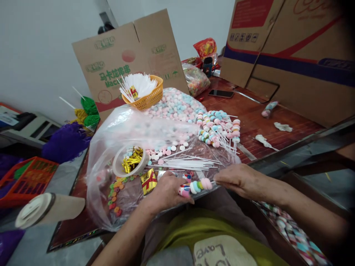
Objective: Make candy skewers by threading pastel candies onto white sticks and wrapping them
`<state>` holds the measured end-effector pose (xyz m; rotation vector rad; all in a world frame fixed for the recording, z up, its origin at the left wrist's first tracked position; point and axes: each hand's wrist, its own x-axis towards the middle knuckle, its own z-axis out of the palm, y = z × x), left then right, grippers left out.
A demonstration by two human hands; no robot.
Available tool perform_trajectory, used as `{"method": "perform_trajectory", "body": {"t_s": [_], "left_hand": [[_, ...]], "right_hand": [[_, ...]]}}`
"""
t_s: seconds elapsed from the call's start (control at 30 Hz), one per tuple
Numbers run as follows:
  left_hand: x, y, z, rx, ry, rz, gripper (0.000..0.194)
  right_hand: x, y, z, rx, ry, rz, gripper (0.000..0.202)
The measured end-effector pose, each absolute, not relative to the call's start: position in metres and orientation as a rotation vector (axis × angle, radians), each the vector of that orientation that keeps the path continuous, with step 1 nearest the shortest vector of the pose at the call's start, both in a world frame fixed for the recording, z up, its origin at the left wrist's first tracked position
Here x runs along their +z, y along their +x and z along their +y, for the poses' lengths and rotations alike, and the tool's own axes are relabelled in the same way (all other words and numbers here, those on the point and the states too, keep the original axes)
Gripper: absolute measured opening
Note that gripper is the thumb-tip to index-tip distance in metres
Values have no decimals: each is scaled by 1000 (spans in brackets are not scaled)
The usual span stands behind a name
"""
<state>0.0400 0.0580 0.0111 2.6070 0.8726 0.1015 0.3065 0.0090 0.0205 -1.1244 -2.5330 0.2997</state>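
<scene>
**Candy skewer held between 2 hands at the table edge**

At far left an orange crate (26, 177) sits low beside a purple heap (65, 142), and a pale roll (47, 209) juts in at the near corner. On the wooden table (257, 118) a clear plastic sheet (111, 140) is spread, carrying a white tape ring (130, 162) filled with gold twist ties (132, 159) and a scatter of small ring candies (115, 192).

The left hand (166, 192) is closed around the lower end of a candy skewer (198, 186), fingers curled over it just at the near table edge. The skewer's pastel discs lie between the 2 hands. Behind them lies a bundle of white sticks (188, 162), then a mound of loose pastel candies (174, 105) and an orange basket (145, 96) of more sticks in front of a cardboard box (122, 62).

The right hand (241, 181) pinches the skewer's other end, fingers drawn together. Beyond it rests a pile of finished skewers (219, 127), a phone (221, 94) and 2 large cartons (291, 48).
</scene>
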Motion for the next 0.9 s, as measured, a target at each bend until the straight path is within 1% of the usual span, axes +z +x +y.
{"method": "perform_trajectory", "body": {"t_s": [0.03,0.1,0.2,0.3,0.37,0.47,0.6,0.7,0.8,0.9], "left_hand": [[13,43,58,12,2521,898,43],[17,49,60,-126,2305,940,44],[22,55,63,-210,1923,863,43],[22,55,66,-223,1556,726,40],[21,53,66,-221,1380,679,41],[22,54,62,-209,1232,689,40],[21,63,55,-177,1154,797,39],[22,66,59,-120,1280,803,52],[34,51,69,-36,1508,844,66],[45,27,71,-142,1812,997,71]], "right_hand": [[22,304,12,299,-1111,-2606,25],[29,299,20,228,-1097,-2732,20],[44,292,33,-134,-1079,-2741,13],[60,287,42,-436,-911,-2660,16],[66,285,44,-517,-816,-2609,19],[63,281,42,-461,-682,-2639,20],[38,273,38,-222,-641,-2725,18],[16,272,39,-38,-714,-2736,17],[4,277,42,69,-816,-2684,19],[3,283,44,113,-844,-2592,23]]}}
